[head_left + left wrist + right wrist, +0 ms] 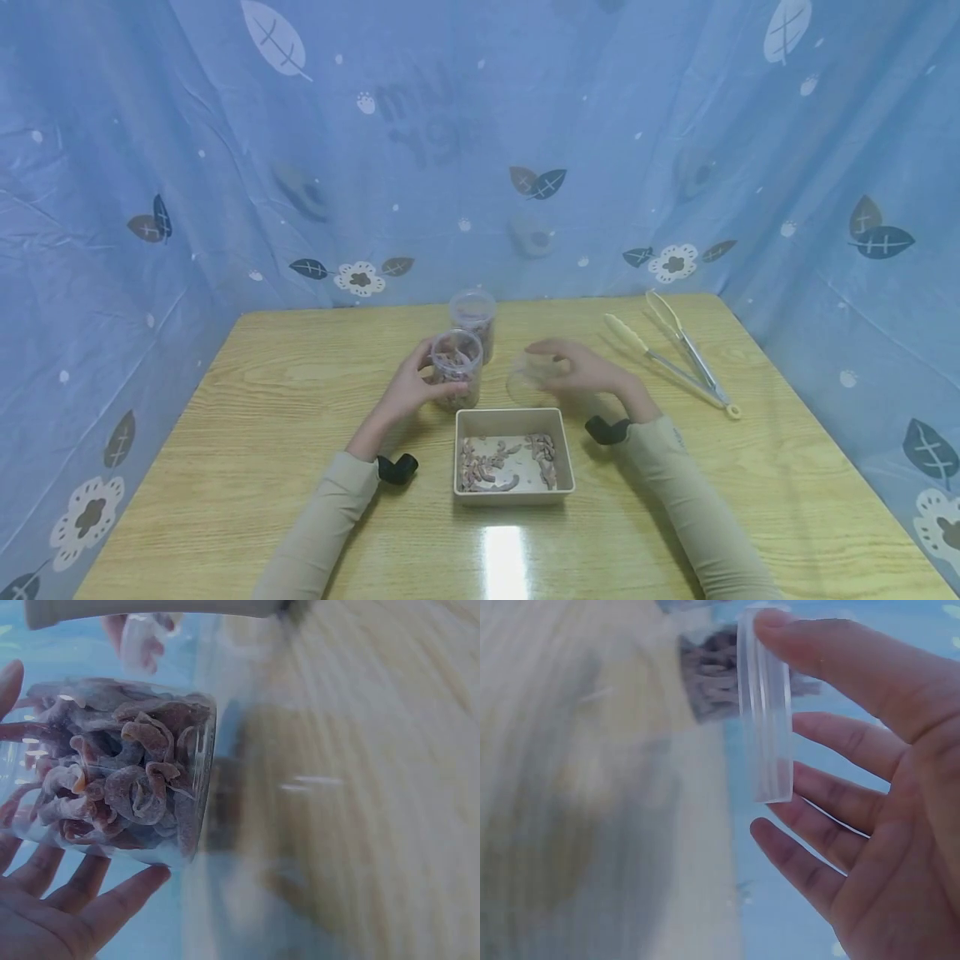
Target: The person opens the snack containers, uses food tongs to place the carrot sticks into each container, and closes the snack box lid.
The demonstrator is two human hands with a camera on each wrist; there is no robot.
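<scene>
My left hand (408,385) grips a clear plastic jar (459,390) from its left side, thumb toward the front. Curled, brownish-purple strips (142,765) fill much of this jar, and its round mouth faces up without a cover. To the right, my right hand (585,371) holds a clear plastic lid (765,727), the thumb on its upper edge and the fingers against the other side. In the head view the lid looks blurred, a little apart from the jar. Directly in front of the jar stands a beige rectangular tray (514,498) with similar strips scattered inside.
A second clear jar (480,317) with similar contents stands just behind the gripped one. Spread-open tongs (686,358) with cream tips lie at the back right of the wooden table (285,400). Blue patterned curtains (450,125) enclose the table at the back and sides.
</scene>
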